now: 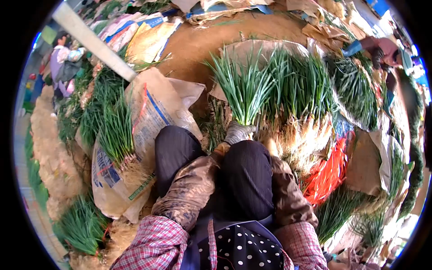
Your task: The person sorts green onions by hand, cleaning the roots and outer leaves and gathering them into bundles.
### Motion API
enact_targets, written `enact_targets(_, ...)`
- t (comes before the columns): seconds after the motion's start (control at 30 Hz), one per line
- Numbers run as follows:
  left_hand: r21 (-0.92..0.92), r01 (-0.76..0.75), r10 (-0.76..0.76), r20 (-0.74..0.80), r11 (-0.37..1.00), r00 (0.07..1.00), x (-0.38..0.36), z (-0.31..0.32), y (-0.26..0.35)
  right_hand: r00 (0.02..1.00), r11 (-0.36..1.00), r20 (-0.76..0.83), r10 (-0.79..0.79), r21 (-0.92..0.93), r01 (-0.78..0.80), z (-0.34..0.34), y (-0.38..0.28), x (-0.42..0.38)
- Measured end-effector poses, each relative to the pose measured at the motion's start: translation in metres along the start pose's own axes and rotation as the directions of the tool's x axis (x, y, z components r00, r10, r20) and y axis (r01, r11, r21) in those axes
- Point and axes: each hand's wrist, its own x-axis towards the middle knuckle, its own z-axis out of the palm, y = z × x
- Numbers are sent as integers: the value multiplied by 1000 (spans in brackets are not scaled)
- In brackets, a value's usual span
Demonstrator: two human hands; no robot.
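My left hand (238, 132), in a grey striped glove, is wrapped round the lower stems of an upright bunch of green onions (245, 90) in front of my knees. Just right of it, my right hand (270, 145) shows only in part beside my right knee, near pale roots; its fingers are hidden. A thick row of green onions (301, 85) stands to the right, with long pale roots (303, 141) toward me. On the left, another onion bunch (118, 130) lies on a printed sack (150, 112).
Red plastic strips (327, 175) lie right of my knees. A pale post (94, 42) slants at upper left. One person (65, 58) is at far left, another (382, 51) bends at upper right. More onions (83, 225) lie at lower left.
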Motion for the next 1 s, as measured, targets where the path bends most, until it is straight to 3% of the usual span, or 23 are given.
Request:
enact_targets(0.03, -252, 22, 14, 142, 967, 990, -7, 1, -2, 1000, 997, 8, -26, -66, 27, -1, 2, -4)
enact_targets(0.07, -246, -41, 92, 199, 968, 976, -7, 0, 2, 999, 996, -37, -36, -88, 33, -9, -2, -10)
enact_targets(0.2, 105, -453, 422, 225, 885, 878, -4, 3, -1, 924, 996, -372, -84, -70, 62, -59, -40, -13)
enact_targets(0.4, 339, -660, 584, 306, 671, 752, -7, 8, 2, 913, 938, -408, -20, -325, -125, -75, 5, 55)
enact_targets(0.47, 384, -701, 619, 332, 601, 712, -7, 10, -3, 915, 947, -400, -42, -308, -91, -86, -2, 48)
enact_targets(0.53, 406, -742, 671, 331, 533, 663, -5, 10, -13, 912, 986, -402, -82, -163, 17, -105, -21, 20)
enact_targets(0.57, 389, -818, 773, 316, 424, 551, 1, 10, -20, 842, 979, -506, -187, -168, 116, -95, -2, 28)
enact_targets(0.6, 474, -792, 742, 351, 386, 572, -3, 9, -15, 783, 965, -566, -259, -175, 193, -98, -14, 11)
enact_targets(0.67, 619, -731, 676, 410, 287, 612, -13, 15, 3, 881, 917, -331, -337, 98, 387, -106, -36, -32)
enact_targets(0.7, 642, -711, 628, 435, 286, 645, -21, 14, 14, 883, 886, -240, -403, 140, 442, -99, -36, -46)
enact_targets(0.77, 174, -581, 531, 262, 795, 806, -4, 27, 2, 873, 841, -78, -481, 240, 485, -86, -40, -70)
enact_targets(0.87, -123, -549, 556, 333, 827, 762, 15, 40, -23, 925, 792, 72, -373, 544, 276, -77, -35, -73)
enact_targets(0.9, 176, -569, 491, 343, 804, 800, -2, 31, -2, 950, 689, 125, -286, 716, 113, -77, -38, -66)
enact_targets(0.97, 343, -482, 422, 237, 806, 875, -33, 26, 25, 961, 357, 232, -150, 919, -166, -80, -43, -50)
enact_targets(1.0, 417, -425, 384, 182, 804, 905, -48, 24, 38, 961, 204, 255, -111, 952, -229, -82, -41, -40)
